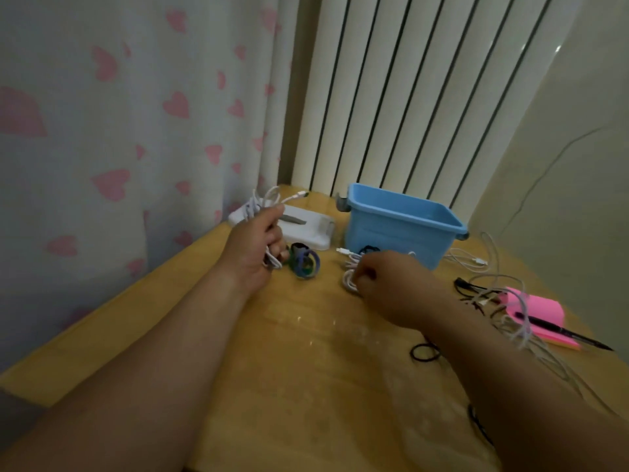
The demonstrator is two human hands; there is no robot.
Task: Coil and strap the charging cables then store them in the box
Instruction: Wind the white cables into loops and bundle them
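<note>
Your left hand (258, 240) is fisted round a coiled white cable (263, 201), held up over the table's far left. Your right hand (381, 277) is pinched shut on a second white coil (350, 279) lying just in front of the blue box (401, 226). These look light and floppy, probably springy, so grip across the whole bundle, not one loop. The straps (304, 262) sit between your hands. The wooden table (306, 352) looks glossy, and there's a loose tangle of cables (497, 294) by your right arm.

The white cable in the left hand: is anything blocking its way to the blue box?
Nothing visible blocks it. The left hand holds the coiled white cable up; only low straps lie before the open blue box.
</note>
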